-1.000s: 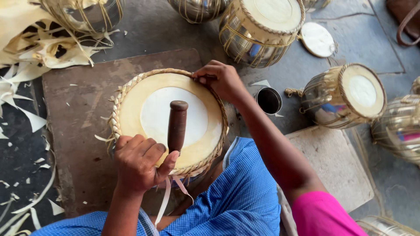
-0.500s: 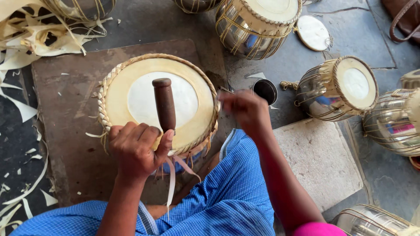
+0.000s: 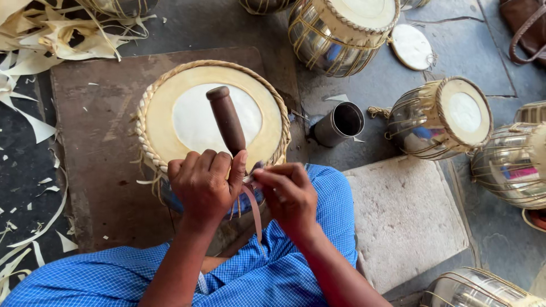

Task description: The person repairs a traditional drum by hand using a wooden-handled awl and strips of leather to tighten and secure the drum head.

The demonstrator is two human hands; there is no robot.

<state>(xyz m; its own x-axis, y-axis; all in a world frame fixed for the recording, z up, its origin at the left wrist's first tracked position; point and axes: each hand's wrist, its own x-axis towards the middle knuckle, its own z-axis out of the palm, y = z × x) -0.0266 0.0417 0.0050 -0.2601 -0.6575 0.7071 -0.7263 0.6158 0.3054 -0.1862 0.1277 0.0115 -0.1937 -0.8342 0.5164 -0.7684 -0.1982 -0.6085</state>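
**Both hands at the near rim of the drum**

The drum (image 3: 213, 116) stands upright on a brown board (image 3: 96, 142), just in front of my knees, with its pale skin facing up and a braided strap ring around the edge. My left hand (image 3: 206, 185) is clenched around a dark wooden tool (image 3: 226, 120); the handle rises from my fist and leans over the middle of the drum skin. My right hand (image 3: 290, 196) is just beside the left one, at the near rim of the drum, and its fingers pinch a thin leather strap (image 3: 254, 207) that hangs down from the rim toward my blue checked cloth (image 3: 273, 267).

To the right of the drum, near it, a small metal cup (image 3: 340, 123) lies on the ground. Further right are more metal drums (image 3: 441, 116). Behind the drum stands one bigger drum (image 3: 341, 31). To the left of the drum, well apart, pale leather scraps (image 3: 34, 40) lie in a heap.
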